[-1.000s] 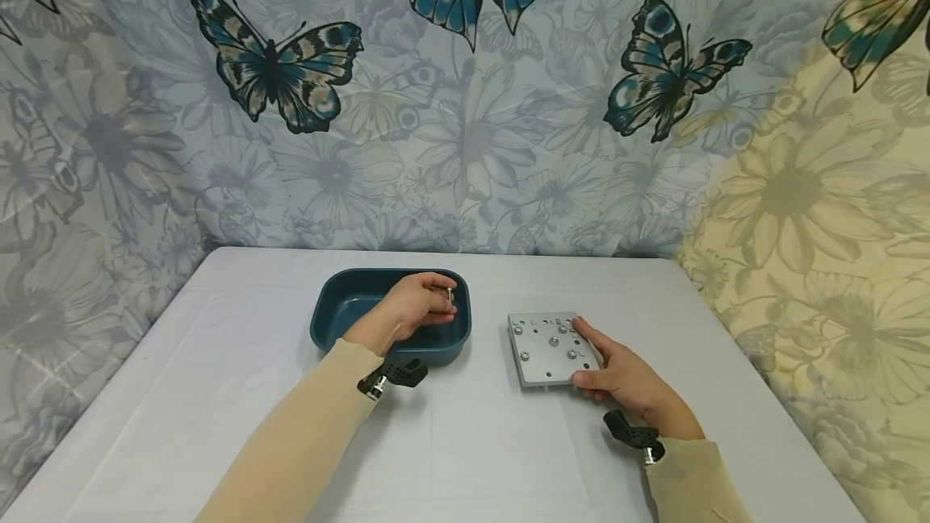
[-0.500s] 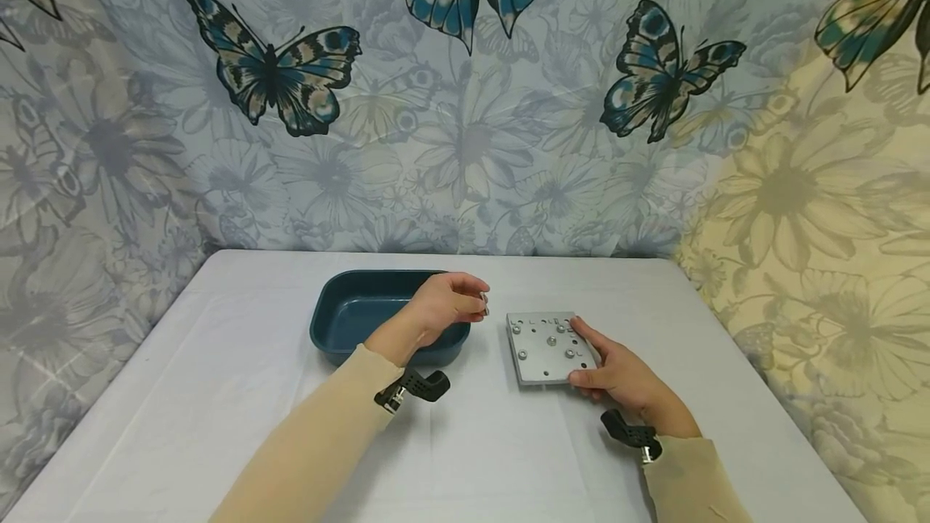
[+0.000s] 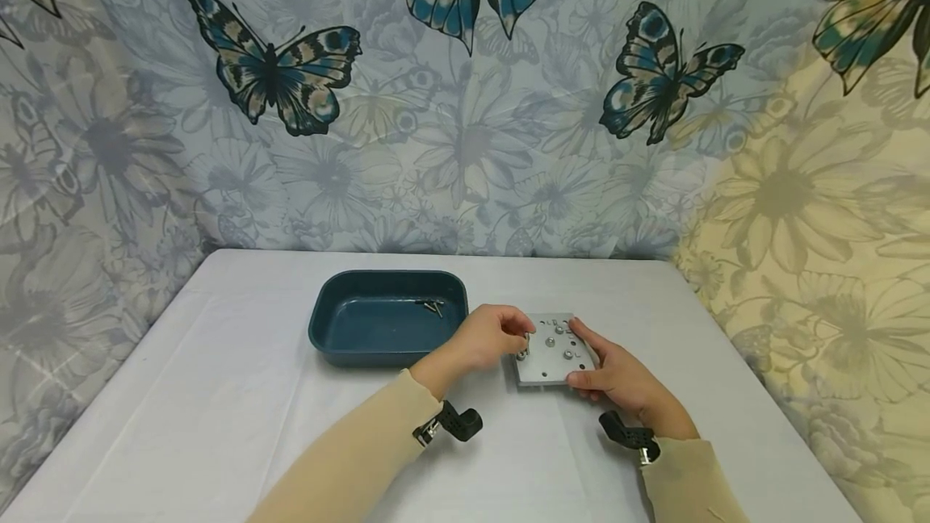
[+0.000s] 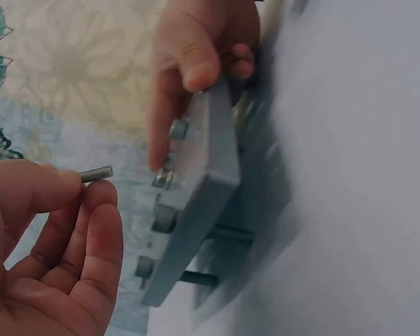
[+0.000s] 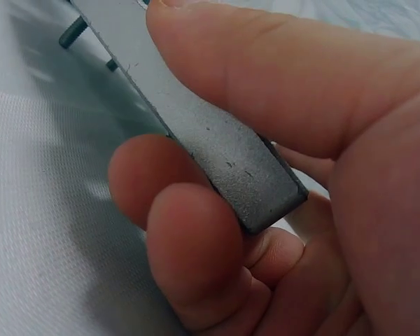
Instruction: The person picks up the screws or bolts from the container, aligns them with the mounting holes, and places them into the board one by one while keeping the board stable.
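Note:
A square grey metal plate [image 3: 552, 355] with several bolts in its holes lies right of a dark blue tray [image 3: 341, 337]. My right hand [image 3: 610, 374] grips the plate's near right corner, thumb on top and fingers beneath; the right wrist view shows that plate [image 5: 203, 133] pinched at its edge and bolt ends sticking out under it. My left hand [image 3: 494, 333] pinches a small threaded bolt [image 4: 96, 173] by its head, its shank pointing at the plate [image 4: 199, 210] near the plate's left edge.
Loose bolts [image 3: 430, 307] lie in the tray's far right corner. A white cloth covers the table [image 3: 218, 394]. Butterfly-print fabric [image 3: 465, 103] hangs close behind and to both sides.
My left hand has carried a bolt out of the tray and rightward to the plate's left edge. The right hand has kept its grip on the plate's corner.

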### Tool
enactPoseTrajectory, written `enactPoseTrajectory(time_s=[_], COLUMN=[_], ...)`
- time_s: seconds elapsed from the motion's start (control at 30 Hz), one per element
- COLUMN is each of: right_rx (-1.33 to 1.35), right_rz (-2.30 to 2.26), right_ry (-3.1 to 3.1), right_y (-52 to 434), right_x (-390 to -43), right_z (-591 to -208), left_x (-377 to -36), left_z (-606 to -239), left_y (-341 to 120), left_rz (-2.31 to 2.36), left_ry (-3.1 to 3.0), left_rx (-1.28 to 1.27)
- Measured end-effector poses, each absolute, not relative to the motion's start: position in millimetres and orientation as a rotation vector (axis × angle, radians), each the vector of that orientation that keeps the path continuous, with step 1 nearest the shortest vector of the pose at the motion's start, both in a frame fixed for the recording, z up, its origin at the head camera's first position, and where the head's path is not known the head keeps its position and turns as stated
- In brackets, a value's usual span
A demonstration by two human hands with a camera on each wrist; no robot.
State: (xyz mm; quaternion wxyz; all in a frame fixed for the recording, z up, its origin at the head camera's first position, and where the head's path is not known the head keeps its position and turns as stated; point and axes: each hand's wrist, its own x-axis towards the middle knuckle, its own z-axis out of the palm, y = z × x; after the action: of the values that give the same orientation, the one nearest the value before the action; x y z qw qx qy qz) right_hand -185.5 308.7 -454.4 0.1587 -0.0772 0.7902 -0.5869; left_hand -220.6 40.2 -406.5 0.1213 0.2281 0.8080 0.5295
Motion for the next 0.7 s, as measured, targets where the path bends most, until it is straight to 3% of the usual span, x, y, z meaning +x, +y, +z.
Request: enactPoseTrajectory(time_s=[0.7], right_rx=[-0.203], right_rz=[-1.645], right_ry=[2.295], right_y=[308], right_x=[-188], right_z=[-456], left_x=[-209], left_z=[-421], left_y=[65], left_rz=[1.277], left_ry=[2.513], left_rx=[0.933])
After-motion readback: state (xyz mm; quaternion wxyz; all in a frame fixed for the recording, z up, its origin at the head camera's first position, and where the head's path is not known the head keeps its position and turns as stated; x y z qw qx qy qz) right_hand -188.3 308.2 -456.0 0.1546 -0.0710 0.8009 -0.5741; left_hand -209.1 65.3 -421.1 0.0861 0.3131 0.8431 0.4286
